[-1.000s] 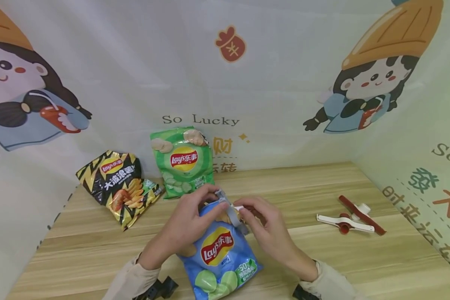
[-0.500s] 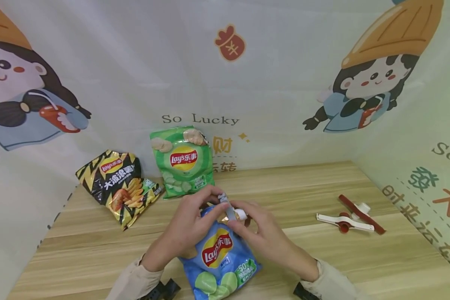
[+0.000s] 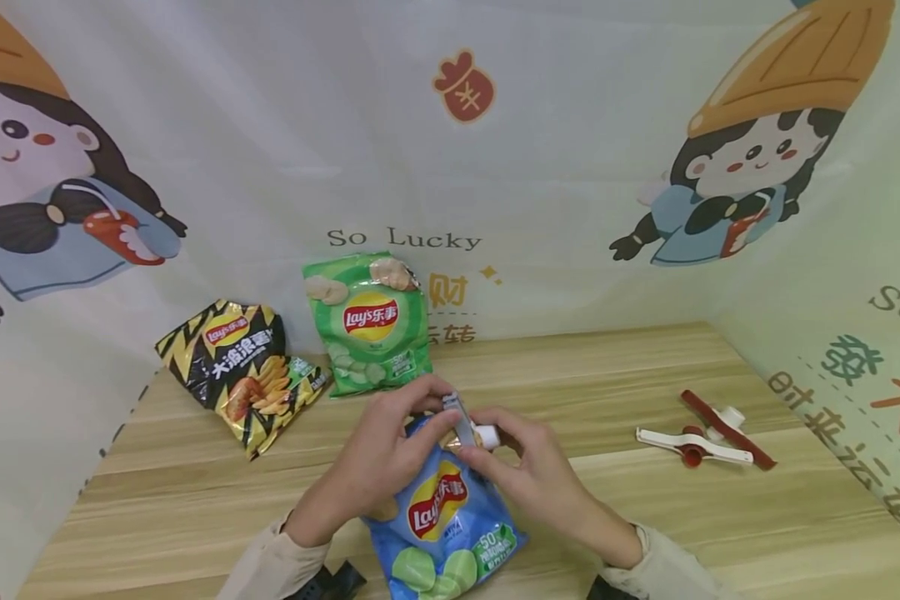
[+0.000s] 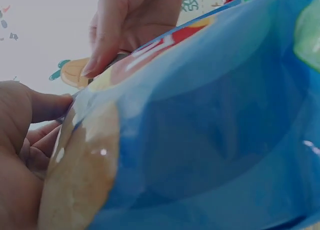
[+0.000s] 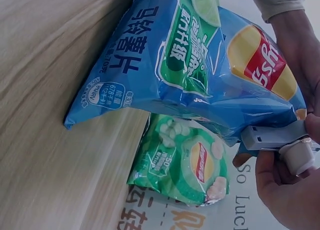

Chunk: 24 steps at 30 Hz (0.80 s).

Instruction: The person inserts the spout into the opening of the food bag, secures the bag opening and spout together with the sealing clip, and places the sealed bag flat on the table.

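A blue Lay's chip bag (image 3: 450, 508) lies tilted under both hands, its top end toward the far side. Across that top end sits a grey bag clip (image 3: 461, 421) with a white capped spout (image 3: 487, 436). My left hand (image 3: 382, 450) pinches the bag's top corner and the clip's far end between thumb and fingers. From the other side, my right hand (image 3: 543, 467) holds the clip around the spout, thumb toward me. In the right wrist view the grey clip (image 5: 275, 136) spans the bag's gathered top, the right fingers (image 5: 267, 172) beside the spout.
A green Lay's bag (image 3: 367, 325) leans on the back curtain, with a black-and-yellow chip bag (image 3: 243, 375) to its left. Two more clips, one white (image 3: 712, 448) and one dark red (image 3: 750, 446), lie crossed on the wooden table (image 3: 607, 375) at right.
My right hand has closed in around the clip at the bag's top, and the clip has swung more upright. The white spout shows more now. The other bags and clips stay put.
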{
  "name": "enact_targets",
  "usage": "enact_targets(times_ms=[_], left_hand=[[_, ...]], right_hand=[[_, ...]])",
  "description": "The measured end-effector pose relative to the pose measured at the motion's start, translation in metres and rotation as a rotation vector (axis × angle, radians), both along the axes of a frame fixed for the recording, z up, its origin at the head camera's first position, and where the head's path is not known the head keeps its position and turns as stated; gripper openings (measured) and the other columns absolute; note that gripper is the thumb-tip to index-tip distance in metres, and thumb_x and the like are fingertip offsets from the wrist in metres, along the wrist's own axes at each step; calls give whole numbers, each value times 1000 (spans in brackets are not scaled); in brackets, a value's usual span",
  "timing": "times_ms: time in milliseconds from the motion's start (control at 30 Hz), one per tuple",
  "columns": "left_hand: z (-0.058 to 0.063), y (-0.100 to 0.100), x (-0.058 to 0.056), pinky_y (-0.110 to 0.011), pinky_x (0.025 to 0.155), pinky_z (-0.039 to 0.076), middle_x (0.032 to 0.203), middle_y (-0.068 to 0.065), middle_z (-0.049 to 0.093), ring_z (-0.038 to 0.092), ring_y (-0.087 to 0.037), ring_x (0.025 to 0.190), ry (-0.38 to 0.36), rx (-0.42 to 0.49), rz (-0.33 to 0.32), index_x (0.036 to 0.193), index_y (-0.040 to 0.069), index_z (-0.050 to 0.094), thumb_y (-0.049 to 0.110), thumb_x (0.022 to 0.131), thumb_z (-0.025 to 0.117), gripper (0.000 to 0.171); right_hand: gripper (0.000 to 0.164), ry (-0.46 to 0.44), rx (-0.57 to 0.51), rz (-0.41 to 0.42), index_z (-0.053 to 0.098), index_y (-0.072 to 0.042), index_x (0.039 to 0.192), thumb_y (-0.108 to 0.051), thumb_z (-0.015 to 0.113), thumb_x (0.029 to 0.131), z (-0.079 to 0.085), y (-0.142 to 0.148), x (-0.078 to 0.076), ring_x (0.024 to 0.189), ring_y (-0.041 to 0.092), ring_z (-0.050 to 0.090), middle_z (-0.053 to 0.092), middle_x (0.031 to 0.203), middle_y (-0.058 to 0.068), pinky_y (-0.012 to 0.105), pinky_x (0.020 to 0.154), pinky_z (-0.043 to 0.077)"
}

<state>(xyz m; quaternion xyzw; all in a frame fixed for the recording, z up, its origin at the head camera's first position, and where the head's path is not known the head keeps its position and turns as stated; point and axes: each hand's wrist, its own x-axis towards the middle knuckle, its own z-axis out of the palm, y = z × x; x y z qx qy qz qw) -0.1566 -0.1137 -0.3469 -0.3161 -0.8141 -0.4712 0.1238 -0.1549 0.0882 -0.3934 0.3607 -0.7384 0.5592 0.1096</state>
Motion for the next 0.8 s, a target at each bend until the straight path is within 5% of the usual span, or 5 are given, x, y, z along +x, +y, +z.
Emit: enact_targets(times_ms=[433, 600, 800], left_hand=[[5, 2, 2, -27, 58, 47, 82, 8, 73, 65, -5, 71, -1, -14, -7, 95, 13, 65, 15, 97, 65, 3], [2, 4, 0, -28, 66, 50, 82, 7, 73, 65, -6, 74, -17, -2, 30, 98, 12, 66, 15, 98, 65, 3], [-2, 0, -4, -31, 77, 54, 85, 7, 72, 68, -5, 81, -18, 7, 64, 102, 12, 66, 14, 98, 65, 5]], right_hand=[[25, 67, -3, -29, 67, -5, 116, -4, 70, 92, 1, 1, 6, 89, 14, 69, 72, 103, 6, 33, 75, 58], [28, -32, 16, -17, 67, -7, 120, -9, 70, 93, 0, 2, 3, 93, 14, 69, 72, 107, 5, 33, 79, 58], [56, -210, 170, 22, 56, -18, 137, -25, 80, 86, 5, 7, -4, 107, 12, 62, 64, 123, -6, 35, 93, 51]])
